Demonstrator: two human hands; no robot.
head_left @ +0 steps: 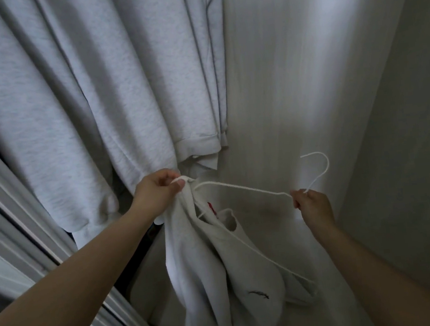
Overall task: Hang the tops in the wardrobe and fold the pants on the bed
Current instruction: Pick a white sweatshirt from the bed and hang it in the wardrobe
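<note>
A white wire hanger was held level inside the wardrobe, in front of its pale back panel. The base of the hook was pinched by the right hand, fingers curled closed. A light grey top — bunched, hanging below the hanger — was gripped at its upper edge by the left hand, thumb pressed over the cloth beside the hanger's left end. Grey sweatshirts were seen already hung at the left — their hems just above the left hand.

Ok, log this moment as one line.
left hand: grips white top | right hand: holds white hanger | top half on hanger, unhung
</note>
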